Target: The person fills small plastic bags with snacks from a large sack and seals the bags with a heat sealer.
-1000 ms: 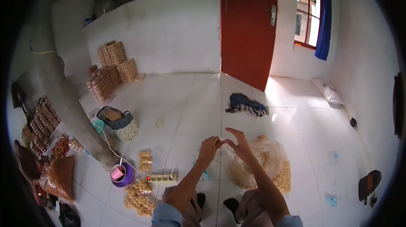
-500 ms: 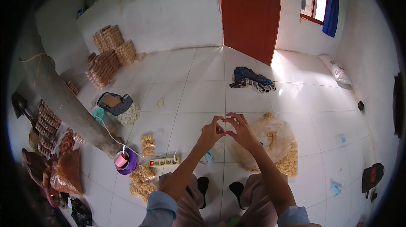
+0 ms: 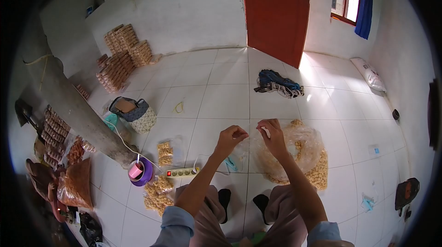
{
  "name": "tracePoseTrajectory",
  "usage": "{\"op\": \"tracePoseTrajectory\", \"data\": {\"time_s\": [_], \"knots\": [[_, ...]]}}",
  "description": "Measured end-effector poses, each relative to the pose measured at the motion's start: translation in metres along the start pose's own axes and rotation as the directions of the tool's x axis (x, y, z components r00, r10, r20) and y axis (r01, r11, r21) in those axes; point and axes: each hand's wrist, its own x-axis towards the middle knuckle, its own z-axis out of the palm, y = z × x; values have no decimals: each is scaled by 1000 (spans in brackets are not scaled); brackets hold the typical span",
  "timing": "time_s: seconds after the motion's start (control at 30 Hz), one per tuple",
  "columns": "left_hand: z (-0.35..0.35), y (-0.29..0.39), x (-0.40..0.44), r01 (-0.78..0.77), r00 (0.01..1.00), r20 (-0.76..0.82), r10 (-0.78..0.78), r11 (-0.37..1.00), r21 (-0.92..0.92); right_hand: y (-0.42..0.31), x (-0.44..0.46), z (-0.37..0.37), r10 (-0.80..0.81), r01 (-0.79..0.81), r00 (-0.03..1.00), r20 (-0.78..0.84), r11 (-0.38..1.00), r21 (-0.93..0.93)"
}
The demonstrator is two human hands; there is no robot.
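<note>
My left hand [image 3: 231, 139] is raised in front of me, thumb and fingertips pinched together. Facing it a short gap away is my right hand [image 3: 271, 135], also closed in a pinch. Whatever either one holds is too small or clear to make out. Below and behind my right hand lies a large clear plastic bag [image 3: 307, 151] with yellowish snack pieces [image 3: 318, 173] in it. Thin clear plastic with a light blue item [image 3: 231, 164] lies on the floor below my left hand.
A power strip [image 3: 183, 172], a purple bowl [image 3: 142, 173] with a pink cup, and bagged snacks [image 3: 159, 194] lie front left. Behind them are a pillar [image 3: 87, 113], a tote bag [image 3: 138, 113] and stacked packs [image 3: 115, 69]. Clothing [image 3: 278, 83] lies before the red door [image 3: 276, 14].
My hands, touching or nearly touching at the fingertips before, are now apart. The fingers of my right hand have closed from a spread pose. The view has tilted downward.
</note>
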Motion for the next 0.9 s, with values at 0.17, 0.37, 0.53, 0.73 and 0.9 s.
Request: {"op": "tracePoseTrajectory", "data": {"time_s": [0.17,0.37,0.53,0.73,0.9], "knots": [[-4,2,-1,-16,999,41,12,995,94,-11,2,-8,-47,52,998,46,993,-110],[-5,4,-4,-20,995,98,8,992,126,3,2,-18,183,-237,918,350,965,116],[-6,3,-3,-49,977,214,21,991,125,17,3,-24,190,-447,761,621,847,288],[-26,14,-1,44,968,233,-90,980,196,18,6,-36,319,-631,698,642,697,340],[-48,-6,1,162,982,117,-148,979,-123,13,9,-48,341,-648,736,585,607,460]]}}
